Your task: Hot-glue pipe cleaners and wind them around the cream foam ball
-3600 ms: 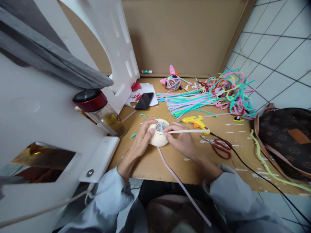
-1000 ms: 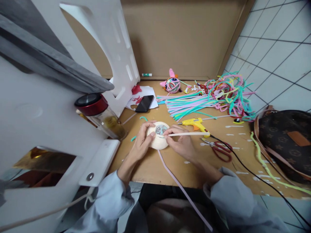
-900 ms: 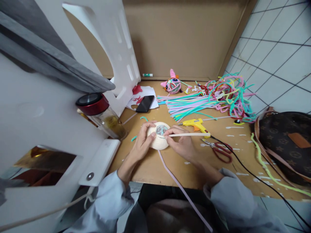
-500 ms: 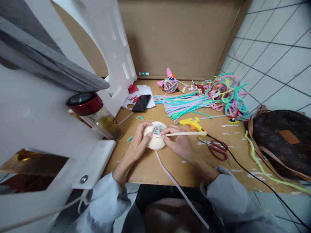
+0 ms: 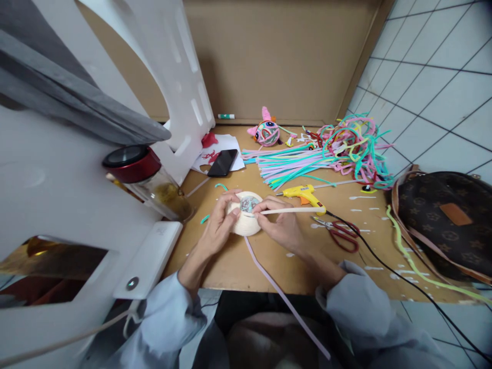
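A cream ball wound in rows of pipe cleaner point(image 5: 246, 226) is between my hands, above the table. A patterned grey and teal patch point(image 5: 249, 204) shows through the round opening on its top. My left hand point(image 5: 218, 223) grips the ball's left side, thumb on the near face and fingers over the far rim. My right hand point(image 5: 280, 220) pinches a cream pipe cleaner point(image 5: 298, 210) against the opening's right edge; its free end sticks out to the right. A lilac pipe cleaner point(image 5: 269, 277) trails from under the ball toward my lap.
A yellow glue gun point(image 5: 302, 193) and red-handled scissors point(image 5: 342, 234) lie to the right. Behind are bundled pipe cleaners point(image 5: 292, 166), a pink fish-like figure point(image 5: 267, 132) and a phone point(image 5: 223, 163). A glass bottle point(image 5: 165, 197) stands left, a brown bag point(image 5: 449, 225) right.
Almost nothing differs. The view has shifted very slightly, and both hands keep their hold on the ball and the cream pipe cleaner.
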`<state>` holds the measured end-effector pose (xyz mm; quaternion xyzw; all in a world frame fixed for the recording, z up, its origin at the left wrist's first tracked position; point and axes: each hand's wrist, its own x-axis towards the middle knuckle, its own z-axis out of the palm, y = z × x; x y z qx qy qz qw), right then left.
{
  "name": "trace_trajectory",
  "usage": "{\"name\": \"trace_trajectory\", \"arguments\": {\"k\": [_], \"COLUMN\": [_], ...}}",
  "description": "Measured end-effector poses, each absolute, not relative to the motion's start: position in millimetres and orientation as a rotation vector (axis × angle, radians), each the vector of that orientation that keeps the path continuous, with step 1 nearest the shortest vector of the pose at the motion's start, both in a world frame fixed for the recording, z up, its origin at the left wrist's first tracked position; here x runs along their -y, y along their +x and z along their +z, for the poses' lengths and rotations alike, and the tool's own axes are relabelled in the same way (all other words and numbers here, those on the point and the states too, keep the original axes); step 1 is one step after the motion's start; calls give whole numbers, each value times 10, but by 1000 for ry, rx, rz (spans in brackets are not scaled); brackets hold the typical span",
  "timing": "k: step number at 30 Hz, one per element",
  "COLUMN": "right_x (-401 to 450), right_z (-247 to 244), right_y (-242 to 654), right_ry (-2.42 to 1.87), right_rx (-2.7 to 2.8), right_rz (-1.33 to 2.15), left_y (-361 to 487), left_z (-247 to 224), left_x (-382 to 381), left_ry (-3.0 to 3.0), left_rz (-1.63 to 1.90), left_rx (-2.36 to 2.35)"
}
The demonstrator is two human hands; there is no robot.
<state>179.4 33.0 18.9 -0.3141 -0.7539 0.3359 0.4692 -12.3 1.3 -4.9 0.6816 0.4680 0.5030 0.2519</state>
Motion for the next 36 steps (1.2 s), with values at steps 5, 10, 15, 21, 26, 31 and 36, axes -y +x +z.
{"name": "trace_trajectory", "arguments": {"k": [5,10,15,21,26,31,36], "right_x": [-329,-337,-346,-348,-347,-348,-352], "right_z": [198,199,182,188,193,194,199], "right_y": [1796,1802,1806,1794,1790,1790,1793], "right_ry": [-770,-760,-781,-784,-775,-775,-768], "right_rx": [1845,1851,1866,1858,1851,1848,1847], "right_rz": [833,813,803,795,804,814,828], "left_y": [-118,-102,-123,-153,-147,-134,-128], "left_z": [-43,-12,17,12,-1,4,22], "left_x": [-20,-1,25,15,19,35,33], "left_ry": [1853,1845,1879,1900,1869,1863,1898], "left_rz": [1364,1377,1336,1278,1290,1286,1285], "left_rx": [-1280,-1251,-1240,-1237,-1244,-1256,-1266]}}
